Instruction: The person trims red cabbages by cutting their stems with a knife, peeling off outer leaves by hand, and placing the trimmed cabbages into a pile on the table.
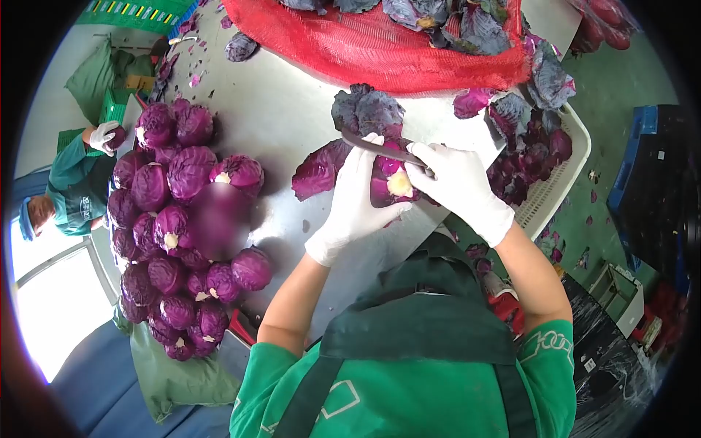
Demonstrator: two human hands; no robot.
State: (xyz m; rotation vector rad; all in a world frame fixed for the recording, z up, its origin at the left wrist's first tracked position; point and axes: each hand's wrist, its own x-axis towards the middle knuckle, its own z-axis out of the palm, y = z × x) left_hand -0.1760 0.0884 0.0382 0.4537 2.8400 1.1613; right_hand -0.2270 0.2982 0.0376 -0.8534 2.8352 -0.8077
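Note:
My left hand (358,201), in a white glove, is wrapped round the left side of a purple cabbage (399,184) whose pale cut stem faces up. Over the cabbage, my right hand (456,182), also gloved in white, grips a dark curved knife (380,150). The blade lies across the top of the cabbage and reaches past my left fingertips. Loose dark outer leaves (367,111) lie just beyond the cabbage, and a purple leaf (320,171) rests on the metal table (281,109) to the left.
A large pile of purple cabbages (166,274) stands at the left. Beyond my hands lies a red mesh sack (380,69) with leaves. A white crate (578,150) of leaves is at the right. Another person (73,182) at the far left holds a cabbage.

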